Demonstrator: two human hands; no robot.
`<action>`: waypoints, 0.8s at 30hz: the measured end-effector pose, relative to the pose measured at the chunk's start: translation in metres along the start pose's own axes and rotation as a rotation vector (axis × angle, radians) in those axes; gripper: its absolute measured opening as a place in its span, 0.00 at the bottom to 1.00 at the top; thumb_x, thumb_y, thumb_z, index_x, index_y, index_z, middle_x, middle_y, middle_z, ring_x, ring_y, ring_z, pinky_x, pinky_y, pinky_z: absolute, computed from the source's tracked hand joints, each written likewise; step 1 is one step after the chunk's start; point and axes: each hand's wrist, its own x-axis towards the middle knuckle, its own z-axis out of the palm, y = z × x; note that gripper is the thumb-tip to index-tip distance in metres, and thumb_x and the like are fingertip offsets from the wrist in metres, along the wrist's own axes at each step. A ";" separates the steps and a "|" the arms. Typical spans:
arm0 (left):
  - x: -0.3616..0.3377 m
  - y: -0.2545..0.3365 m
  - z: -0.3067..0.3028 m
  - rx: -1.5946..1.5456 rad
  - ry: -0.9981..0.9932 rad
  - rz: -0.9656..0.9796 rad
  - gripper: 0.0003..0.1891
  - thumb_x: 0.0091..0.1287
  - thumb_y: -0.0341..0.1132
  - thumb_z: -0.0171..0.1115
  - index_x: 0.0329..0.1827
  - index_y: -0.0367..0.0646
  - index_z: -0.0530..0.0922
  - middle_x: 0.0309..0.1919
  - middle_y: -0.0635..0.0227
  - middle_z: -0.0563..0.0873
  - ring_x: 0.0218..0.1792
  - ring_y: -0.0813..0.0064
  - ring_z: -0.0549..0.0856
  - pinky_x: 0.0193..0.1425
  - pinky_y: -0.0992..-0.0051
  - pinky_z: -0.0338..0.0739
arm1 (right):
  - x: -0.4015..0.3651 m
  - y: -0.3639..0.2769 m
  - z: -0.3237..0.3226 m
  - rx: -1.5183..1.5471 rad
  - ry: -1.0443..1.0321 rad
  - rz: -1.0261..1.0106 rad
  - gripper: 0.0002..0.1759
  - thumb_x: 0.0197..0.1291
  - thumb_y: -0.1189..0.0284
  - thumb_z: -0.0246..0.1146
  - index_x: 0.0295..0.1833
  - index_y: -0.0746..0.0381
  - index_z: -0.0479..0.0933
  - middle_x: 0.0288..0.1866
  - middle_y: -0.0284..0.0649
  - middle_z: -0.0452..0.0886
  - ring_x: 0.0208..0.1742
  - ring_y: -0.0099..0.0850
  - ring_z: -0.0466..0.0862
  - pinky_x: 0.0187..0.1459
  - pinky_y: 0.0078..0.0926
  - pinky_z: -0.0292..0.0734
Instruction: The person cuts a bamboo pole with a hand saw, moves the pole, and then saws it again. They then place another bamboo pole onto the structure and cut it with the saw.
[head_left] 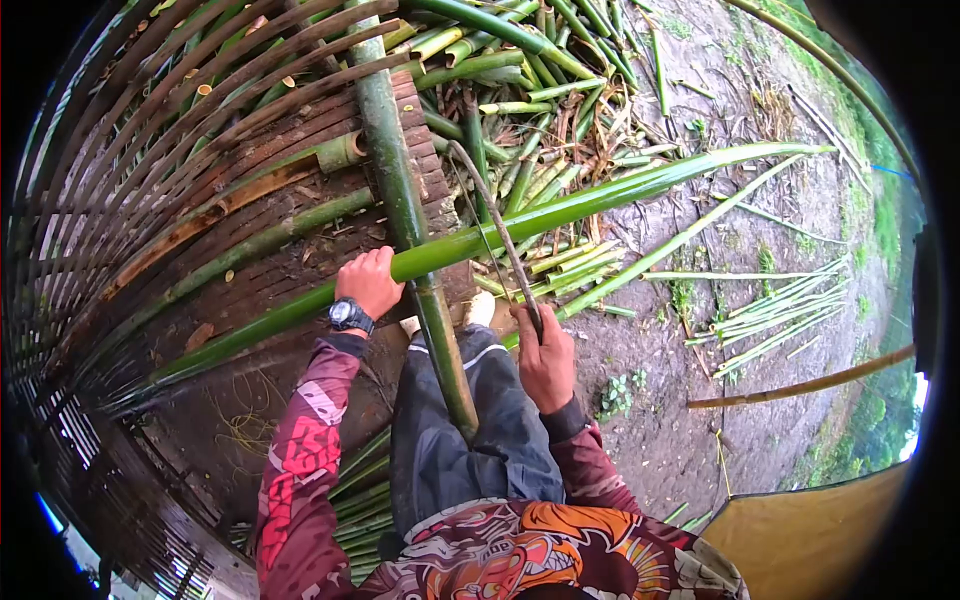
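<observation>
My left hand (370,283), with a watch on its wrist, is closed around a long green bamboo pole (580,208) that runs across the view. This pole rests over a thicker, darker bamboo pole (390,150), which slopes down between my legs. In my right hand (546,358) is the lower end of a bow saw (507,235), a curved wooden frame with a thin blade on its left side. The saw overlaps the green pole in this view, a short way right of my left hand.
Cut bamboo pieces (585,265) and dry leaves are heaped ahead. Thin bamboo strips (775,325) lie on the ground at right. A slatted bamboo structure (150,170) curves along the left, beside a brown slatted platform (290,150). A tan sheet (810,525) hangs at lower right.
</observation>
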 end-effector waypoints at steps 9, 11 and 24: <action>0.008 -0.001 -0.008 -0.007 -0.063 -0.003 0.17 0.59 0.45 0.74 0.42 0.47 0.78 0.35 0.62 0.89 0.38 0.55 0.91 0.41 0.56 0.86 | -0.052 -0.008 -0.042 -0.057 -0.104 0.077 0.08 0.77 0.71 0.60 0.56 0.62 0.79 0.32 0.59 0.83 0.34 0.61 0.85 0.31 0.46 0.76; 0.008 -0.002 -0.002 0.003 -0.065 -0.006 0.16 0.59 0.45 0.74 0.41 0.47 0.78 0.35 0.62 0.89 0.38 0.55 0.91 0.41 0.56 0.86 | -0.061 -0.023 -0.050 -0.083 -0.123 0.130 0.10 0.77 0.71 0.60 0.59 0.62 0.79 0.31 0.59 0.83 0.32 0.60 0.86 0.31 0.45 0.78; 0.013 -0.004 -0.005 0.007 -0.157 -0.059 0.17 0.59 0.46 0.74 0.42 0.47 0.78 0.34 0.57 0.90 0.37 0.52 0.91 0.41 0.54 0.86 | -0.061 -0.037 -0.044 -0.078 -0.025 0.015 0.09 0.77 0.73 0.59 0.54 0.67 0.79 0.29 0.52 0.78 0.28 0.42 0.80 0.32 0.37 0.74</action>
